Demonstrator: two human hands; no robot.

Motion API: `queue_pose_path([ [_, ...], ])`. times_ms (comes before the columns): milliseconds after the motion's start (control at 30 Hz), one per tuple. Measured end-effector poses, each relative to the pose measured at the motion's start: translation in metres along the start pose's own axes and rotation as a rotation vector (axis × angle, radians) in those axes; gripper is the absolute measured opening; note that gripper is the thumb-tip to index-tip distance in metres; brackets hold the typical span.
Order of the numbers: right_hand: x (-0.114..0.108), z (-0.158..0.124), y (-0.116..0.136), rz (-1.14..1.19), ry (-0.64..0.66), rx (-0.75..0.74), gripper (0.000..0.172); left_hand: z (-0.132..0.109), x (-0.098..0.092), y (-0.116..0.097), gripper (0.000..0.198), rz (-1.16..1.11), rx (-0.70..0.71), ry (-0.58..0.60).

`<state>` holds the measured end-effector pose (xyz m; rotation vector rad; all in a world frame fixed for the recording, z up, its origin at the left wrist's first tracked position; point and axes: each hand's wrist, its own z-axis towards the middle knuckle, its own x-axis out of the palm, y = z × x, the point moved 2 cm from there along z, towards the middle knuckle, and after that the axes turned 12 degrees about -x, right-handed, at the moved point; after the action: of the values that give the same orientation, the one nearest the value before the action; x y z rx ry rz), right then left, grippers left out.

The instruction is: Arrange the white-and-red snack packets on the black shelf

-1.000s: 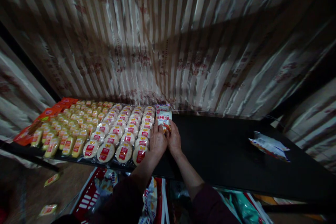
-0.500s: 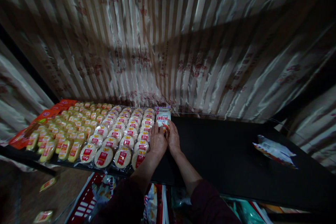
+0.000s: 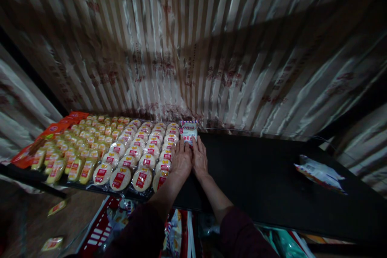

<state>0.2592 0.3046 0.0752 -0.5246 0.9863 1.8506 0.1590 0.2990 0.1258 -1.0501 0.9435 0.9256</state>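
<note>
My left hand point(image 3: 181, 160) and my right hand point(image 3: 199, 158) lie side by side over a white snack packet point(image 3: 189, 135) with red lettering. Fingers of both hands close on its near end and hide that part. Behind it shows the striped red-and-blue top edge of another packet point(image 3: 189, 122), partly overlapped. Left of my hands are rows of round, clear-wrapped cakes point(image 3: 141, 179) with red labels. My left hand is close beside the nearest row.
Small yellow wrapped cakes point(image 3: 87, 171) and orange packets point(image 3: 45, 137) fill the left of the black shelf point(image 3: 250, 177). A crumpled white packet point(image 3: 320, 173) lies at right. Below are a red basket point(image 3: 98, 225) and more bags. Corrugated sheeting point(image 3: 205, 56) stands behind.
The fingers have flattened forward over the near packet, covering more of its lower half. A second packet's top edge now shows behind it. The view has shifted slightly.
</note>
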Motion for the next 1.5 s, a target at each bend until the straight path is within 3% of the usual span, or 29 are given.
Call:
queue_pose_path([
  [233, 0.000, -0.002, -0.001, -0.003, 0.083, 0.023, 0.055, 0.000, 0.002, -0.001, 0.044, 0.018, 0.022, 0.040],
  [467, -0.002, -0.001, 0.001, -0.062, 0.029, 0.129, 0.054, 0.002, 0.003, -0.001, 0.041, -0.012, 0.016, -0.001],
  [733, 0.009, -0.004, -0.007, 0.001, -0.025, 0.074, 0.054, 0.003, 0.004, 0.002, 0.042, -0.059, 0.031, 0.030],
  [1033, -0.005, -0.011, 0.005, -0.015, 0.002, 0.133, 0.055, 0.001, 0.009, 0.001, 0.043, -0.099, 0.013, -0.008],
  [1267, -0.015, -0.029, 0.008, -0.004, -0.059, 0.122, 0.047, -0.020, -0.002, -0.006, 0.039, -0.119, 0.057, -0.025],
  [1500, -0.042, -0.054, 0.030, 0.052, -0.057, 0.030, 0.046, -0.060, -0.014, -0.004, 0.037, -0.200, 0.127, -0.045],
])
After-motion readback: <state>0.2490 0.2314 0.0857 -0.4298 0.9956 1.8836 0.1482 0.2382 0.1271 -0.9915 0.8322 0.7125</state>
